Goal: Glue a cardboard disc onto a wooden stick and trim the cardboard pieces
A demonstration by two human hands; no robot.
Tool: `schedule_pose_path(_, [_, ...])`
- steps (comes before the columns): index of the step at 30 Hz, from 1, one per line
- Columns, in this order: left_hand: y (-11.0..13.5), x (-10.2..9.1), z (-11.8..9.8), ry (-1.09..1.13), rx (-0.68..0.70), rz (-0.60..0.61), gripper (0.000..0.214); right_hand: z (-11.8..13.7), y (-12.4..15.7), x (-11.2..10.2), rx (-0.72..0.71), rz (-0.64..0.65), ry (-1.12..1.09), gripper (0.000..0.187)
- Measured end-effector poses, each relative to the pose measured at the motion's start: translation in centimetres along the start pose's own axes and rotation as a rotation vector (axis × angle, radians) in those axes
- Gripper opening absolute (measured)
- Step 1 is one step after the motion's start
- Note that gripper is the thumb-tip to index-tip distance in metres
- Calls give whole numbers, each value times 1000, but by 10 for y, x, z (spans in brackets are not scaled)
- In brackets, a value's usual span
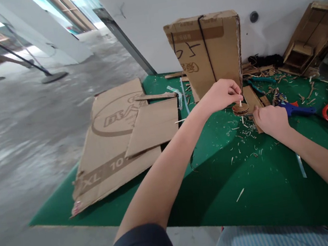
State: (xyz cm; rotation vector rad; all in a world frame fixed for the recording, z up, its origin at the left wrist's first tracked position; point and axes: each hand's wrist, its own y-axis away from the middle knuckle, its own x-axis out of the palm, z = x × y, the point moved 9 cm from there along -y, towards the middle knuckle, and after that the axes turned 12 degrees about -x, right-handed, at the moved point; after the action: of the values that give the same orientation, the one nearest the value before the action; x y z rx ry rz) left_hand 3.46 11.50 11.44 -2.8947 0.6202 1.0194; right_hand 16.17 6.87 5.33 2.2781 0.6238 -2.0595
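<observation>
From the head view, the left hand's fingers pinch a stick through a disc over the table; the right hand's hold is unclear. Seating the stick seems underway, calling for steadiness. The box crowds behind; the front edge leaves room.

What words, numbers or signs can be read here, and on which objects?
"XL": printed on the large flat cardboard sheet.
"10": same sheet, beside "XL".
"65" or "b5": handwritten on the upright cardboard box.
Too unclear to read: the sheet's ringed lettering and the box's smaller print.
</observation>
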Motion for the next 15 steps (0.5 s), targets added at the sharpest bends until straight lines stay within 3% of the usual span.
schedule_pose_path(15, [-4, 2, 5, -27, -7, -4, 10, 12, -1, -3, -94, 46, 60, 54])
